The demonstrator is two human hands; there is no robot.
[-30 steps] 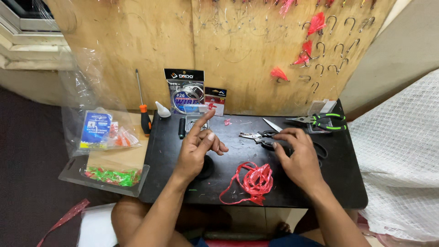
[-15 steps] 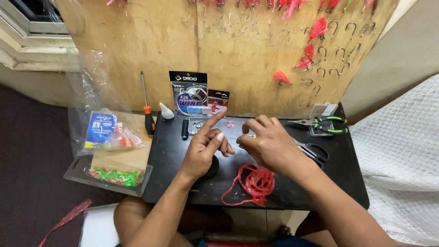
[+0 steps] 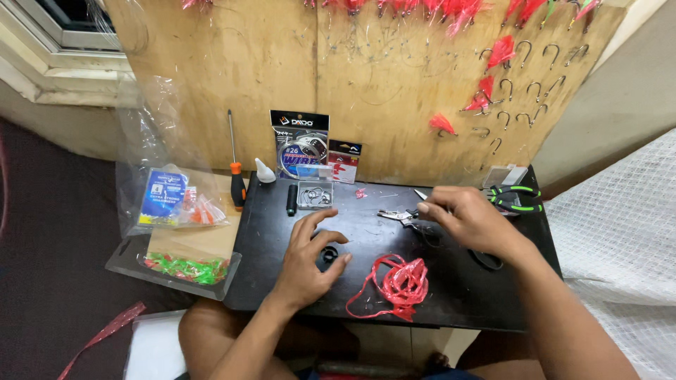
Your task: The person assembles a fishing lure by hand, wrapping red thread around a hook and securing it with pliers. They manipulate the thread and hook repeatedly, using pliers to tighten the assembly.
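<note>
Pliers (image 3: 400,217) lie on the black board (image 3: 451,302), just under the fingertips of the right hand (image 3: 468,219); in the head view this hand is bent over them, fingers curled and pinched near the tool's handles, but it cannot be told whether they really grip it. The left hand (image 3: 311,262) rests on the board with fingers spread and loose, holding nothing, its thumb beside a small black ring (image 3: 328,253). Near both hands lies a red string bundle (image 3: 398,281), and behind are a small clear box (image 3: 315,195) of rings, a wire packet (image 3: 301,146) and a screwdriver (image 3: 236,179) against the wooden panel (image 3: 394,91) with hooks. The step seems to be the taking of a tool. A next move would need a firm hold on the handles, with the left hand steadying the small part.
</note>
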